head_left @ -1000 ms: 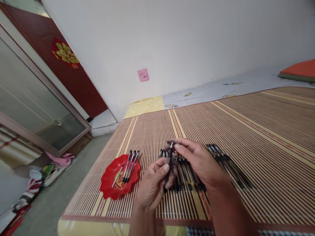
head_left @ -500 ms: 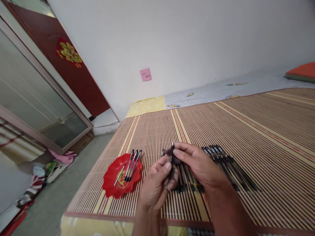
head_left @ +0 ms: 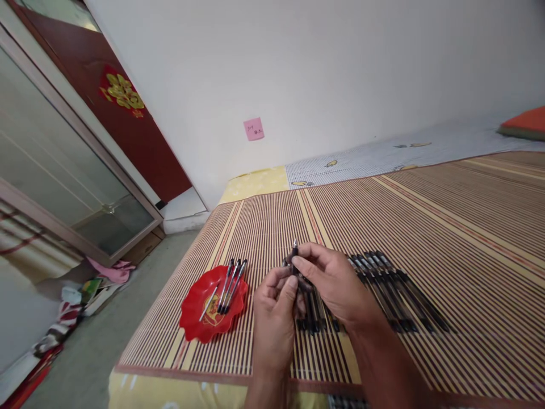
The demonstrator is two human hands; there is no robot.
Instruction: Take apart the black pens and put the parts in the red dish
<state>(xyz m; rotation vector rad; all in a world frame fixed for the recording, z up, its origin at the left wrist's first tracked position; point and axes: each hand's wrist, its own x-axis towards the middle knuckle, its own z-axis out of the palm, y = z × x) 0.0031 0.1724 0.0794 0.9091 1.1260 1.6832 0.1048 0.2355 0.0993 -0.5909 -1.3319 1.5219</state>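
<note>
Both my hands hold one black pen (head_left: 294,251) upright over a striped bamboo mat (head_left: 447,227). My left hand (head_left: 275,318) grips its lower barrel, and my right hand (head_left: 330,281) pinches the upper part near the silver tip. Under my hands lies a row of several black pens (head_left: 395,289), partly hidden by my fingers. A red scalloped plate (head_left: 200,324) sits to the left on the mat, holding three black pens (head_left: 232,278) and a thin silver refill (head_left: 207,303).
The mat covers a bed with a yellow sheet (head_left: 255,183). An orange cushion (head_left: 525,122) lies at the far right. Left of the bed are a grey floor, a glass-door cabinet (head_left: 63,187), scattered clothes (head_left: 108,271) and a pink note (head_left: 254,129) on the wall.
My hands have drawn closer together on the pen and my left hand has turned more upright. The view has shifted slightly; the plate and the pen row lie as before.
</note>
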